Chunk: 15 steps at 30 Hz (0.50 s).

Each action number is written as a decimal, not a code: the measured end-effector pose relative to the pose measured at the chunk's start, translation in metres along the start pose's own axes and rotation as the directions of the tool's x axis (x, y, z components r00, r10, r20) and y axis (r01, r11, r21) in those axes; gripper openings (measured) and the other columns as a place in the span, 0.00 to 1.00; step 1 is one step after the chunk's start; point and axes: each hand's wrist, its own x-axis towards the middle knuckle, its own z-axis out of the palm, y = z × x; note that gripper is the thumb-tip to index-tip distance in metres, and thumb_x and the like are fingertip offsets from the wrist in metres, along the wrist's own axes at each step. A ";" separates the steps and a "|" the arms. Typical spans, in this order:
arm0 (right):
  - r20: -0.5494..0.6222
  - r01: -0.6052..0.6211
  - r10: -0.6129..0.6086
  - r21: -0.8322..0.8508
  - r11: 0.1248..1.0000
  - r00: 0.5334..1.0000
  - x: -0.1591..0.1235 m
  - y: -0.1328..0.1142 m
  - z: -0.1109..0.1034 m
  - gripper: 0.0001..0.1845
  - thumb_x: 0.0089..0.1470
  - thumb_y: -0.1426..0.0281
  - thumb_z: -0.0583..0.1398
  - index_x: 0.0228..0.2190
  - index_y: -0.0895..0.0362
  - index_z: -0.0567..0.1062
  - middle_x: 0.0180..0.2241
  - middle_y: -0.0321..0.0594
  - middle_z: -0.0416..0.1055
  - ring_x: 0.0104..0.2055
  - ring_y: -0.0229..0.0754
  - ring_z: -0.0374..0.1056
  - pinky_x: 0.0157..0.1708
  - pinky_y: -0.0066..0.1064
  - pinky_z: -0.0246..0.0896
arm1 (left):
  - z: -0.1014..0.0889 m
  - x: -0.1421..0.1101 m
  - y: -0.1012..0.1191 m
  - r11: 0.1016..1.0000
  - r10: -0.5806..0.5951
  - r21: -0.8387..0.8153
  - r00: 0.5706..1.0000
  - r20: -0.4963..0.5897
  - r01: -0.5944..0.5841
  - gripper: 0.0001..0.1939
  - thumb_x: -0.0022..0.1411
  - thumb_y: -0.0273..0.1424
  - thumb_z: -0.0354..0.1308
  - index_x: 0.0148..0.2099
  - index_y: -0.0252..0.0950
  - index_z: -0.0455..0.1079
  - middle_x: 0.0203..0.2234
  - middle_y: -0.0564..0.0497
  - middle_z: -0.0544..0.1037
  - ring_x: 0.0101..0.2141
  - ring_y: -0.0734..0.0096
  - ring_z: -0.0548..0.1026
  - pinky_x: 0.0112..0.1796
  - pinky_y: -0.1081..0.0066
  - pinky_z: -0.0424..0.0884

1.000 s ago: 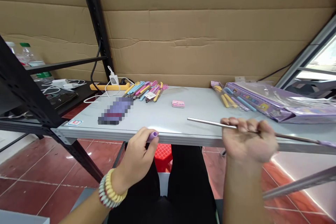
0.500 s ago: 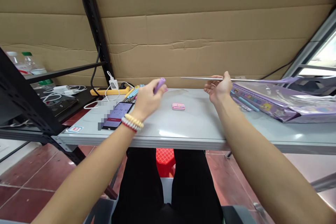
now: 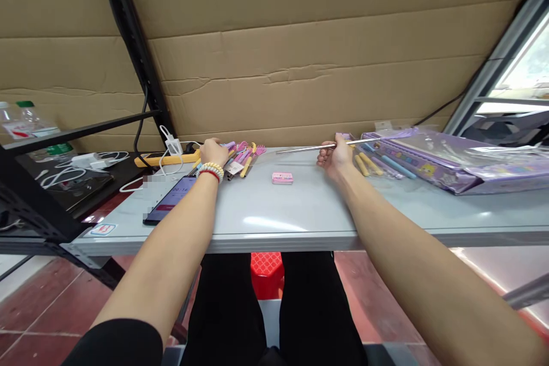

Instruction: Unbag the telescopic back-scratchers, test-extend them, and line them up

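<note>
My left hand [image 3: 213,152] is over a pile of colourful back scratchers [image 3: 245,160] with pink and yellow claw ends. A purple stick [image 3: 229,146] shows at its far side; the fingers are mostly hidden, but the hand looks closed around it. My right hand [image 3: 337,157] is closed on a thin metal rod [image 3: 306,149], held nearly level above the table. The rod's right end meets a purple part [image 3: 401,133], so it looks like an extended back scratcher. Between the hands lies a small pink box [image 3: 282,178].
A phone [image 3: 171,200] lies by my left forearm. Behind it are a yellow power strip [image 3: 163,159] and a white charger [image 3: 173,145]. Right of my right hand are yellow sticks [image 3: 366,163], blue sticks [image 3: 397,166] and a purple package [image 3: 467,163]. A cardboard wall [image 3: 300,86] stands behind.
My left hand has moved left and away from me, down to the pile. My right hand still holds the rod, now slightly lower and tilted. The view has shifted a little.
</note>
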 end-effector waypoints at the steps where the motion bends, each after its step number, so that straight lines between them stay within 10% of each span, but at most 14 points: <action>1: 0.005 0.000 0.000 -0.002 1.000 1.000 -0.001 0.000 0.001 0.23 0.61 0.55 0.44 0.23 0.55 0.63 0.10 0.30 0.56 0.11 0.34 0.52 0.11 0.25 0.47 | 0.000 -0.002 -0.003 1.000 0.009 0.030 1.000 0.021 -0.010 0.17 0.50 0.25 0.59 0.44 0.34 0.74 0.43 0.41 0.77 0.49 0.55 0.70 0.49 0.60 0.66; 11: 0.150 -0.040 0.048 -0.058 0.998 0.988 -0.016 -0.005 0.008 0.15 0.59 0.67 0.48 0.22 0.55 0.62 0.10 0.31 0.59 0.11 0.34 0.53 0.12 0.25 0.47 | -0.007 -0.014 0.015 0.983 0.181 0.007 0.978 0.106 -0.183 0.17 0.57 0.38 0.54 0.43 0.34 0.75 0.43 0.42 0.78 0.46 0.57 0.73 0.47 0.64 0.66; 15: 0.272 -0.029 0.055 -0.099 0.995 0.961 -0.022 -0.002 0.011 0.12 0.58 0.69 0.50 0.23 0.56 0.63 0.13 0.34 0.65 0.13 0.35 0.58 0.13 0.25 0.47 | -0.011 -0.048 0.046 0.809 0.584 -0.276 0.766 0.268 -0.520 0.20 0.63 0.42 0.47 0.45 0.37 0.74 0.41 0.49 0.79 0.41 0.68 0.75 0.43 0.73 0.67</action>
